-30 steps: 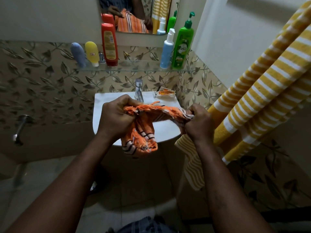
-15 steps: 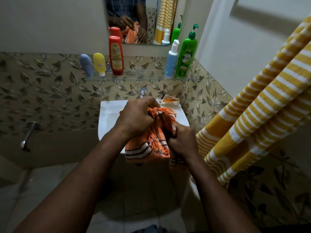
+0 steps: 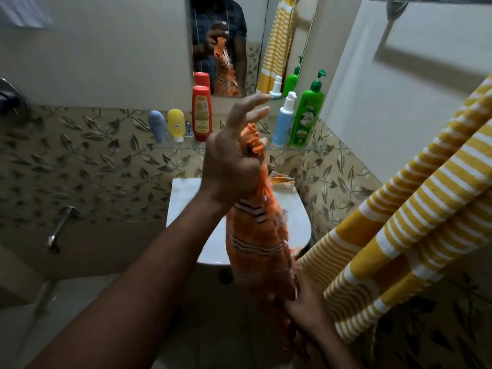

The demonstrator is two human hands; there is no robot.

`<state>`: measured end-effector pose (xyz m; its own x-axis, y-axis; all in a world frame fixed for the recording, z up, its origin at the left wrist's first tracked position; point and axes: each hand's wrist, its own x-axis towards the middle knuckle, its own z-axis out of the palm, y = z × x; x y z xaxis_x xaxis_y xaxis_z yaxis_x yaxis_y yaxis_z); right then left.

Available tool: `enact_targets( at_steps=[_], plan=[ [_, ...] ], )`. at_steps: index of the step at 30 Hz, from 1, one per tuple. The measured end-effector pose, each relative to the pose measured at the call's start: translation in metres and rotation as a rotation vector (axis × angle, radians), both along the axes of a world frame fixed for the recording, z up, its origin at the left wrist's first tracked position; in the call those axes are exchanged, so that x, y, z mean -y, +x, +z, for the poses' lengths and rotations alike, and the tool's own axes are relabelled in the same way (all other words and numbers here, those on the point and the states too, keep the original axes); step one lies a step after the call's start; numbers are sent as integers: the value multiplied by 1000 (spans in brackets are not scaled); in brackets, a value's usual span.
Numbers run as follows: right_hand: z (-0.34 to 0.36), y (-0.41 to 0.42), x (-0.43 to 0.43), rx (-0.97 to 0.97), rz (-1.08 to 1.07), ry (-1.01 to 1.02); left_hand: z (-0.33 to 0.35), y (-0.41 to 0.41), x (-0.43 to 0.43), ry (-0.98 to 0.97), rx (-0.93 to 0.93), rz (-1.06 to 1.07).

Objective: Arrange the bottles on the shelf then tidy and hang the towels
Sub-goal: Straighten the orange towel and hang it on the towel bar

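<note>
Orange striped towel hangs stretched upright before the sink. Nearest and lowest, the right hand grips its bottom end. Higher, the left hand pinches the bunched top with its thumb, its other fingers splayed. A yellow striped towel hangs beside it. Behind is the white sink. Farthest, five bottles stand on the glass shelf.
</note>
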<state>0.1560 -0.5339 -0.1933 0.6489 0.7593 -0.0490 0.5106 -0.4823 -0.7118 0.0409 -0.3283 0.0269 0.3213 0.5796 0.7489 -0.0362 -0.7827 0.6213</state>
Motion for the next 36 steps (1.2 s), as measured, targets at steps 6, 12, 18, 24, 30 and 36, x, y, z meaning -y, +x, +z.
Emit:
enact_targets(
  at_steps=[6, 12, 18, 24, 30, 36],
  plan=[
    [119, -4, -35, -12, 197, 462, 0, 34, 31, 93, -149, 89],
    [184, -5, -73, -31, -30, 584, 27, 48, 53, 199, -236, 135],
    [187, -10, -71, -950, 50, 785, 38, 27, 27, 9, -159, -216],
    [193, -3, -76, -1202, 30, 796, -52, -26, -24, -844, -88, -222],
    [205, -2, -90, -1127, 85, 784, -80, -36, -37, -1096, -84, -685],
    [224, 15, -105, -763, -36, 853, -44, -48, -63, -955, -91, -679]
  ],
)
